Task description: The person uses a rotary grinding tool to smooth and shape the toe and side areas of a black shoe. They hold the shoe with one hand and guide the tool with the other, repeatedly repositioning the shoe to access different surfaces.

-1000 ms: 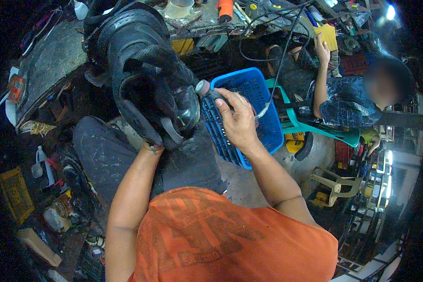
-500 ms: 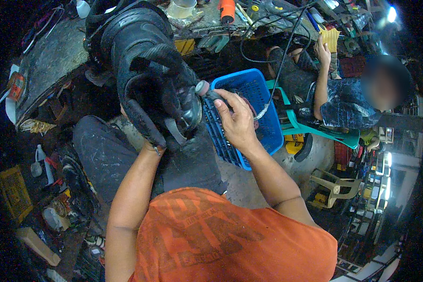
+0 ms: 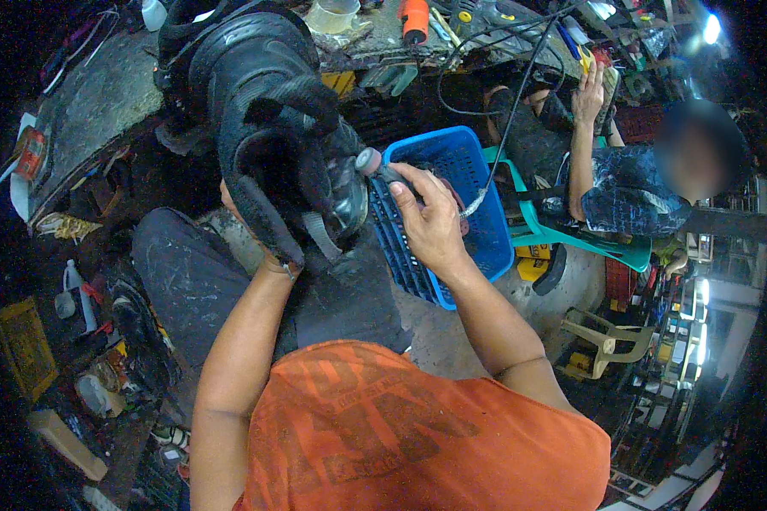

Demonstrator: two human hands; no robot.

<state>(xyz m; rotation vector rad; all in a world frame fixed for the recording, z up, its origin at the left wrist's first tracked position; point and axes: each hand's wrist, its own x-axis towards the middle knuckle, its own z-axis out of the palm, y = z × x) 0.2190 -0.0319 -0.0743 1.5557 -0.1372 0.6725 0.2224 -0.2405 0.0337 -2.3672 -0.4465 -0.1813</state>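
Observation:
A black shoe (image 3: 273, 157) with a dark, padded opening and a grey strap is tilted up in front of me. From its near left side my left hand (image 3: 233, 203) grips it; most of the fingers are hidden behind the shoe. My right hand (image 3: 428, 217) is wrapped around a dark hand-held rotary tool (image 3: 389, 175). The tool's round, pinkish-grey grinding head (image 3: 368, 160) is at the shoe's right side, touching it or very close. A cable (image 3: 510, 128) runs up from the tool, with pale wrapping near my hand.
Below my right hand stands a blue plastic basket (image 3: 494, 247). A cluttered workbench (image 3: 94, 140) spans the far side, bearing an orange tool (image 3: 414, 21) and a clear tub (image 3: 332, 15). A co-worker (image 3: 635, 192) sits at right near a green chair (image 3: 528, 226). A beige chair (image 3: 605, 345) stands behind.
The shoe has shifted slightly right, and more of my left fingers shows beside it. My right hand and tool stay nearly still. The co-worker's raised yellow item has turned and looks narrower.

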